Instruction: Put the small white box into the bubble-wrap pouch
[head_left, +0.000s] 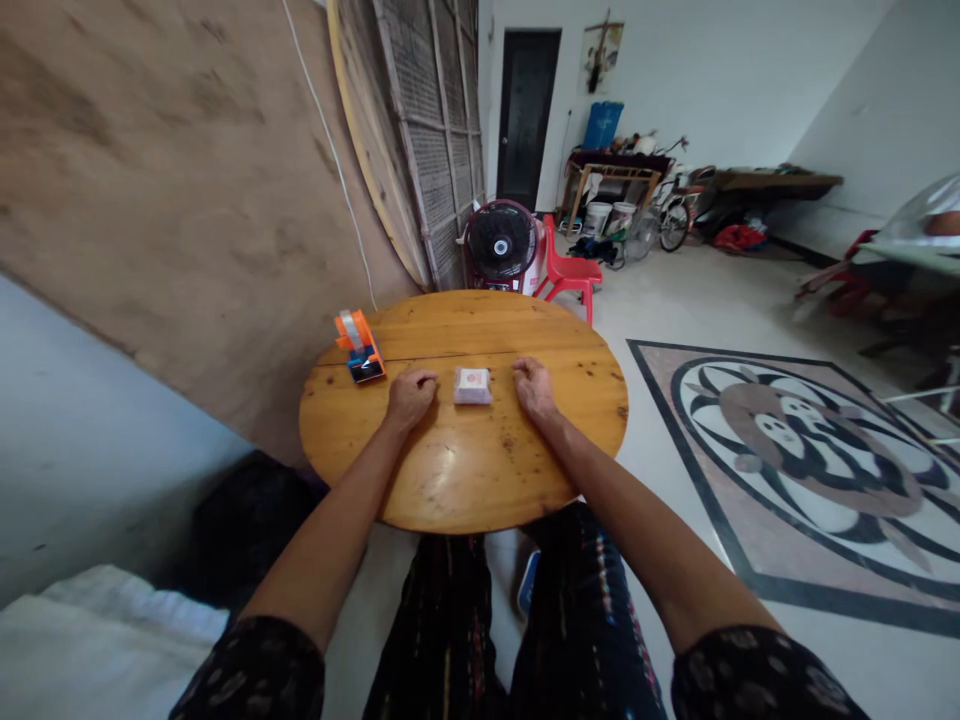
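Note:
A small white box (472, 386) with a reddish print on top lies on the round wooden table (450, 470), and it looks wrapped in clear or pinkish plastic. To its left my left hand (412, 398) rests on the wood, fingers curled closed, apart from the box. On the other side my right hand (533, 386) lies in a loose fist, also not touching the box. I see nothing held in either hand. An orange and blue tape dispenser (360, 346) with a roll of tape stands at the table's left edge, beyond my left hand.
Past the table's far edge stand a dark round fan (501, 245) and a red plastic chair (570, 268). A large board (187, 150) leans close on the left. A bicycle (675, 215) and a cluttered table (615, 165) are at the back. Part of a person shows at far right.

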